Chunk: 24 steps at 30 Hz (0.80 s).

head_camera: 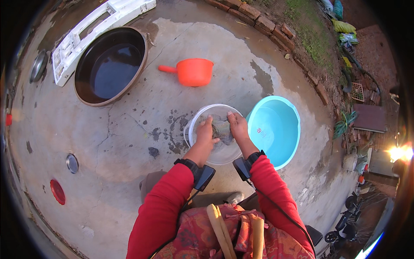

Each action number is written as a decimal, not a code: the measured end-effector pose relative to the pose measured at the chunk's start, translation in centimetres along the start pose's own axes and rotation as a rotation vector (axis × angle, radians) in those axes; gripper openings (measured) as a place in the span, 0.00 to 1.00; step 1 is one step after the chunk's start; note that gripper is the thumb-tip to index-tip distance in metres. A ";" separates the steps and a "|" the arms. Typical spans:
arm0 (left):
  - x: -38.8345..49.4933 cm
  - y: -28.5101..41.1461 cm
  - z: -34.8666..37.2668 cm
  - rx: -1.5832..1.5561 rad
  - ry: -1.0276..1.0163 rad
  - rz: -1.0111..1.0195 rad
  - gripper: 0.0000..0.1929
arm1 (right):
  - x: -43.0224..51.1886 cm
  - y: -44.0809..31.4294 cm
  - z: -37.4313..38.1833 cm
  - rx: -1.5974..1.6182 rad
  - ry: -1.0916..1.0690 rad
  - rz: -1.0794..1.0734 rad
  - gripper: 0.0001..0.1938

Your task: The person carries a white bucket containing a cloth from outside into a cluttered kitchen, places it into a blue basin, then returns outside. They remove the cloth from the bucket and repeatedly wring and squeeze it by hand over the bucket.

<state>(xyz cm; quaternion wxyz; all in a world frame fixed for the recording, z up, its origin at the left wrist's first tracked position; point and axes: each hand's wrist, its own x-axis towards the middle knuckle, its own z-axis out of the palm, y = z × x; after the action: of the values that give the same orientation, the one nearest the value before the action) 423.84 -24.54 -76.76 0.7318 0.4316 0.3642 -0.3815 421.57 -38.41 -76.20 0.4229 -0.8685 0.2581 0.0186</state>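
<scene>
A translucent white plastic bucket (223,158) stands on the concrete in front of me. Both my hands are over its mouth, gripping a dark grey-green, wet-looking piece of cloth (223,130) between them. My left hand (203,135) has its thumb on top of the cloth's left side. On the other side, my right hand (238,127) pinches the cloth with the thumb uppermost. Fingers underneath are partly hidden. Touching or very close to the bucket's right side is a light-blue plastic basin (278,139), which has a small printed mark inside.
An orange-red plastic dipper (195,73) sits beyond the bucket. Farther left are a large brown tub (144,64) holding dark liquid, a white foam piece (93,32), a metal bowl (38,66), a small metal dish (72,163) and a red lid (58,192). Bricks (249,11) edge the soil.
</scene>
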 end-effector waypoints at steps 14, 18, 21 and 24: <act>-0.2 1.2 -1.0 0.067 0.086 0.078 0.26 | -2.5 2.7 0.9 0.039 -0.673 0.124 0.14; 1.0 -0.3 -1.7 0.007 -0.006 0.112 0.25 | -2.9 -2.3 -5.8 0.769 -0.482 0.305 0.12; 1.5 -1.3 -1.7 -0.104 -0.173 0.068 0.27 | -3.6 -4.6 -8.4 1.132 -0.465 0.318 0.13; 0.7 -1.4 -0.9 -0.290 -0.378 -0.124 0.31 | -3.3 -4.8 -8.4 1.206 -0.341 0.351 0.12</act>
<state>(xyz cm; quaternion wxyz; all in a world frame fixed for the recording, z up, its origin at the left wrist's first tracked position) 422.77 -24.40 -78.18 0.8166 0.2198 0.2976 -0.4431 419.37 -40.81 -66.46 0.8619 -0.4085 0.2905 0.0769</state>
